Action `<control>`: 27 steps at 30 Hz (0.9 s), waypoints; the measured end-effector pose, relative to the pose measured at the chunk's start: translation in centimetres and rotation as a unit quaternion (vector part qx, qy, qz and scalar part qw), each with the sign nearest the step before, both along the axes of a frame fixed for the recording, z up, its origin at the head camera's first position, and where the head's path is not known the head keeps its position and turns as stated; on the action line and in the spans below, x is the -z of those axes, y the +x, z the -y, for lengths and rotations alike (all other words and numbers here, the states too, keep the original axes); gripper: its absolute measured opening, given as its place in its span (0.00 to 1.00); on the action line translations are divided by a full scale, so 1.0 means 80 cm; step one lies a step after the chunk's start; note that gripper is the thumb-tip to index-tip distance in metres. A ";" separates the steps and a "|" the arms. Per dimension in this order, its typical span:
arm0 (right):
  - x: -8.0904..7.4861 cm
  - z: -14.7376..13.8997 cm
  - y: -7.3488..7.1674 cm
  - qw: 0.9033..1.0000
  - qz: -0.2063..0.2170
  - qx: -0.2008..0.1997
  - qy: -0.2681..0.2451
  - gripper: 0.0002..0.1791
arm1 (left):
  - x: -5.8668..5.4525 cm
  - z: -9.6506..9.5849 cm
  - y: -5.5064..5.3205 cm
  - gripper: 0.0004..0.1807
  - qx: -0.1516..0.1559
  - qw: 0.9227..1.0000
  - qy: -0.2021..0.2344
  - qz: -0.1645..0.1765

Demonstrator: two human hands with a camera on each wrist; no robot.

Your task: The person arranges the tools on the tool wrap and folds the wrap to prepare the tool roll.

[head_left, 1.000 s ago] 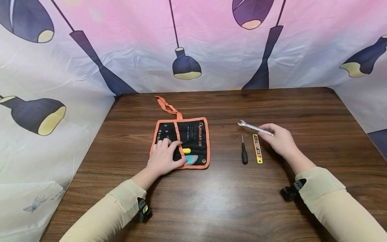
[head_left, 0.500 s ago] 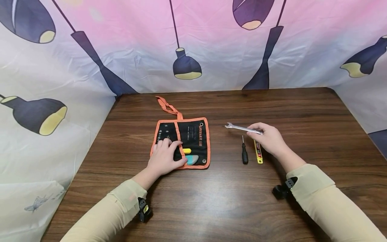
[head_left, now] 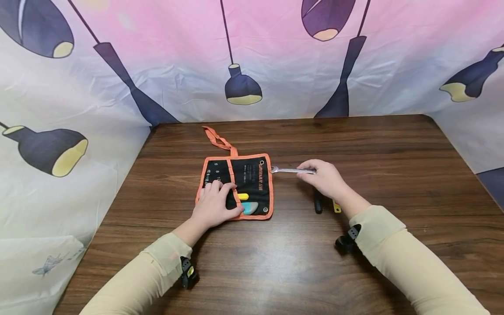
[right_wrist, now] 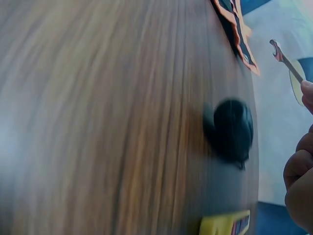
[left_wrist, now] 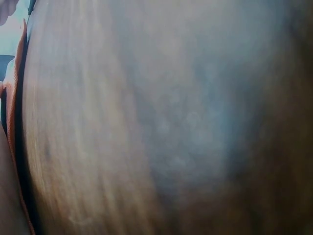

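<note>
My left hand (head_left: 212, 203) rests on a black tool pouch (head_left: 252, 173) with orange edging. Its thumb and index finger lie spread apart at the orange pocket edge. From that pocket stick out a yellow end (head_left: 243, 197) and a teal-and-grey end (head_left: 250, 208). Between thumb and fingers, my right hand (head_left: 323, 178) pinches a silver wrench (head_left: 293, 170) by one end. The wrench's open jaw points left and overlaps the pouch's right edge in the head view. Seen from the right wrist, the wrench (right_wrist: 291, 67) is held up off the table.
Below the right hand lie a black-handled screwdriver (head_left: 318, 204) and a slim yellow packet (head_left: 337, 207), both partly hidden by that hand. An orange strap (head_left: 218, 139) trails from the pouch's far edge. A patterned cloth (head_left: 275, 78) hangs behind the wooden table (head_left: 252, 271).
The right hand has carried the wrench leftward, from beyond the screwdriver and packet to the pouch's right edge, and the wrench has levelled out. The left hand keeps its place.
</note>
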State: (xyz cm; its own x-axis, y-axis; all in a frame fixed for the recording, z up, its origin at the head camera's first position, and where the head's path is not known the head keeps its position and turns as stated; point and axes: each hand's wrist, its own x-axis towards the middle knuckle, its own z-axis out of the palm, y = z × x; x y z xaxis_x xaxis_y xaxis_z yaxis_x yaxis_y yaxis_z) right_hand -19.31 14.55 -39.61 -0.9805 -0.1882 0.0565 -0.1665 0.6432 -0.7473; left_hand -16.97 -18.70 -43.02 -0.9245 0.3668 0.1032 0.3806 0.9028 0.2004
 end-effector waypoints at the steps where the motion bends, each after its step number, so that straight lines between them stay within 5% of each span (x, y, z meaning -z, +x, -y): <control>1: 0.000 0.005 -0.001 1.000 -0.001 -0.004 0.001 0.13 | 0.000 0.000 0.000 0.38 0.000 1.000 0.000 -0.001; 27: 0.010 0.084 -0.015 0.995 0.006 -0.090 0.036 0.08 | 0.002 0.002 0.001 0.38 0.006 1.000 0.006 -0.014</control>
State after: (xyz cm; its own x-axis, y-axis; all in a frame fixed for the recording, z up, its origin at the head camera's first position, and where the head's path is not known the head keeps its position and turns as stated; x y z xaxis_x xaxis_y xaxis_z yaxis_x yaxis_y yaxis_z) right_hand -20.51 7.82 -40.39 -0.9311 -0.3641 0.0243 -0.2750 0.6564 -0.7025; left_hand -16.93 -18.84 -43.21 -0.9168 0.3767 0.1322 0.3969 0.8959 0.1997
